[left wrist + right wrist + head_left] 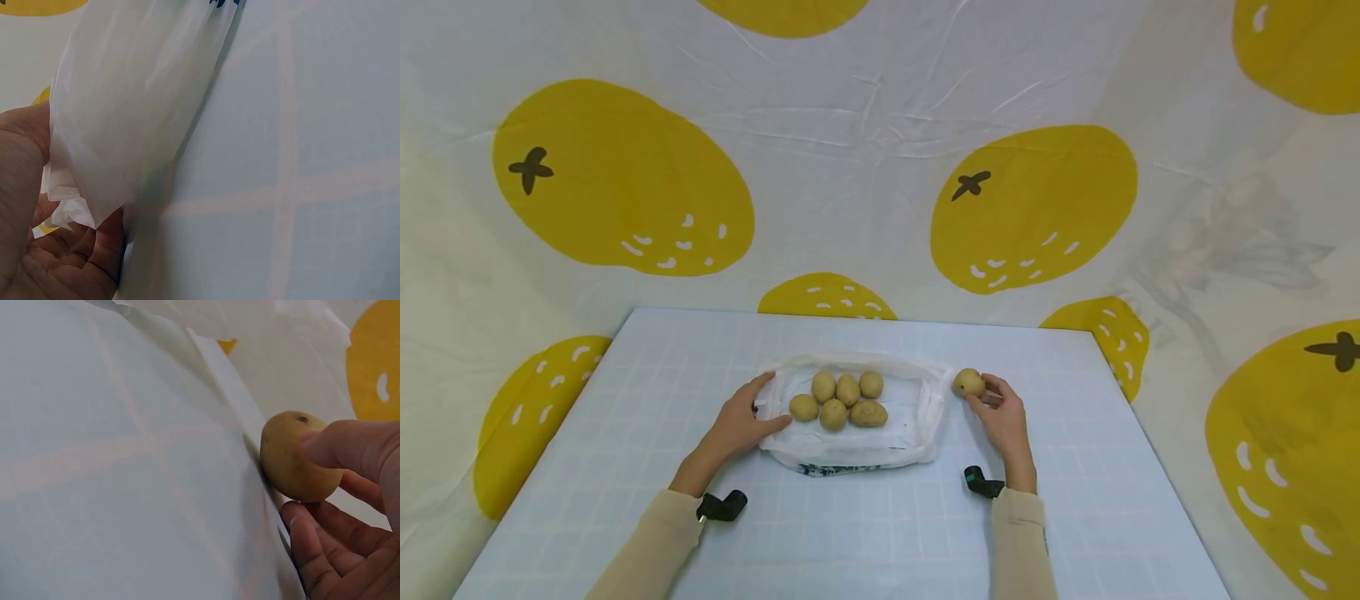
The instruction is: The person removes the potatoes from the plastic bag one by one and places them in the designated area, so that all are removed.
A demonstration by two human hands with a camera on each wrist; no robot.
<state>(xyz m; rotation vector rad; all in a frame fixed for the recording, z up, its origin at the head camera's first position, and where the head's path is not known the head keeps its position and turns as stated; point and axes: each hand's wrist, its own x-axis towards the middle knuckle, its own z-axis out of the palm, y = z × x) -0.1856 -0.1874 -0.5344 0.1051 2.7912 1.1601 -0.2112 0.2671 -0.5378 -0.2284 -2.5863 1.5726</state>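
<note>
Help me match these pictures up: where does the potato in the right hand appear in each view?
Head: the potato is right of centre, below mid-height, just right of the white bag, in the right hand.
Left wrist: not in it.
Right wrist: right of centre, about mid-height.
Shared landmark: the pale blue table with faint lines.

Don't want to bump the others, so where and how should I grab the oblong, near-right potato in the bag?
Try the right end of the oblong potato, coming from above right: that end faces open space inside the bag, while other potatoes crowd its left and far sides. It lies lengthwise left to right, so pinching near-to-far should span its narrower width.
</note>
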